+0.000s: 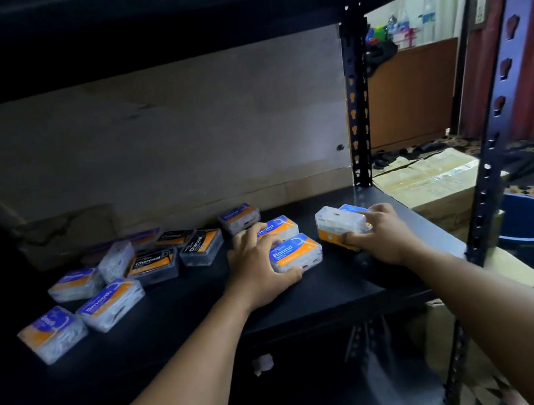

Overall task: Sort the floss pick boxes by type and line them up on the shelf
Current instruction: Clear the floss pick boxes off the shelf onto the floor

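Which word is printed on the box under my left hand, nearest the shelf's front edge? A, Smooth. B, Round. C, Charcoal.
B: the left hand holds the blue and orange box whose label reads Round, while the right hand holds a second box.

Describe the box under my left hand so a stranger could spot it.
On the shelf, right of centre, the left hand holds a blue-and-orange box. It reads Round and lies nearer the front edge than the second Round box behind it.
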Demonstrator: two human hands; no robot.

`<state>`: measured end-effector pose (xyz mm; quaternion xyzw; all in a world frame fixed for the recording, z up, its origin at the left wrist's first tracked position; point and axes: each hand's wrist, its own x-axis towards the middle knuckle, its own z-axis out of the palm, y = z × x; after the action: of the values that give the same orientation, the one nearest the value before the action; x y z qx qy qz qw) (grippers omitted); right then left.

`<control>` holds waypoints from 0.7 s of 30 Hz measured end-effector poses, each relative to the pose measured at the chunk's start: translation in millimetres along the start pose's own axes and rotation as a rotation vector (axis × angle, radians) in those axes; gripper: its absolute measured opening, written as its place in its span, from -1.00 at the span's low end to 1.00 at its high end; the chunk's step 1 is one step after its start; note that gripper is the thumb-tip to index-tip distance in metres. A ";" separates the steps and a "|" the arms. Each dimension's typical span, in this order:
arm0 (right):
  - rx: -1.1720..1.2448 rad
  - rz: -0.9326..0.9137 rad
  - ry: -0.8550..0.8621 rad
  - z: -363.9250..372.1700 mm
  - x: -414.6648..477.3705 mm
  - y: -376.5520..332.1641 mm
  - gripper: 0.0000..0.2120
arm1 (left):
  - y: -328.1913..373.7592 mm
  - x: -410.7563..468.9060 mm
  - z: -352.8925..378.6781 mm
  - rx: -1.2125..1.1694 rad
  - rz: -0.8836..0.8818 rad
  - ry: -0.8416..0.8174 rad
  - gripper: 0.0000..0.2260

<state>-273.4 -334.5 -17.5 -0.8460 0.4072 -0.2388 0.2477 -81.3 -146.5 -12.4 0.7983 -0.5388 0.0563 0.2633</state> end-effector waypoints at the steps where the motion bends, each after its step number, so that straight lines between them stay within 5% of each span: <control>1: 0.003 -0.003 0.001 -0.4 -3.2 -1.0 -0.45 | 1.0 -3.5 -0.4 -0.031 -0.001 0.023 -0.35; 9: 0.011 0.013 0.022 -2.0 -10.7 -4.6 -0.44 | 0.3 1.9 -13.0 -0.418 -0.075 0.177 -0.48; 21: -0.032 0.004 -0.013 0.4 -7.0 -5.2 -0.14 | -35.2 54.8 11.2 -0.497 -0.088 -0.007 -0.28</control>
<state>-274.0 -326.0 -16.0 -0.8505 0.4112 -0.2264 0.2373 -29.6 -187.5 -14.1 0.7320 -0.5015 -0.0922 0.4519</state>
